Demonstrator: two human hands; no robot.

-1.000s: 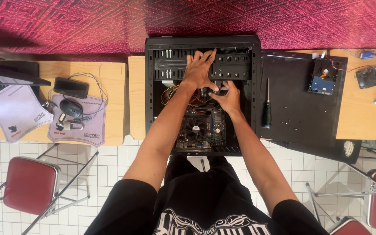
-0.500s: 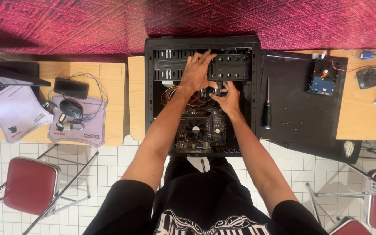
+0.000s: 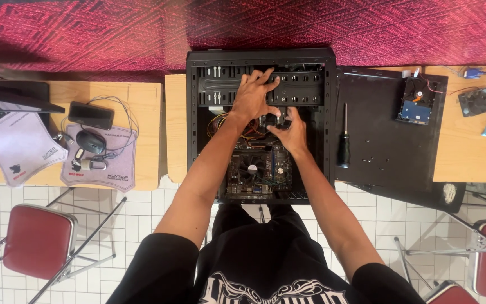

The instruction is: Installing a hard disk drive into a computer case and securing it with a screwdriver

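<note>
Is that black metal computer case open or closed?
Open. The black metal computer case lies with its side off, exposing the green circuit board and wires; a flat black panel lies beside it.

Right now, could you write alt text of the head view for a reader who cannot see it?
Both hands reach into an open black computer case on a table: the left hand over the drive bays, the right hand just above the motherboard. A screwdriver lies on the removed side panel to the right.

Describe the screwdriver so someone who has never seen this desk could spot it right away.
Find the open black computer case in the middle. Just right of it lies a flat black side panel, and the screwdriver rests along its left edge. It is the only long thin tool there, with a black handle nearest the person.
</note>
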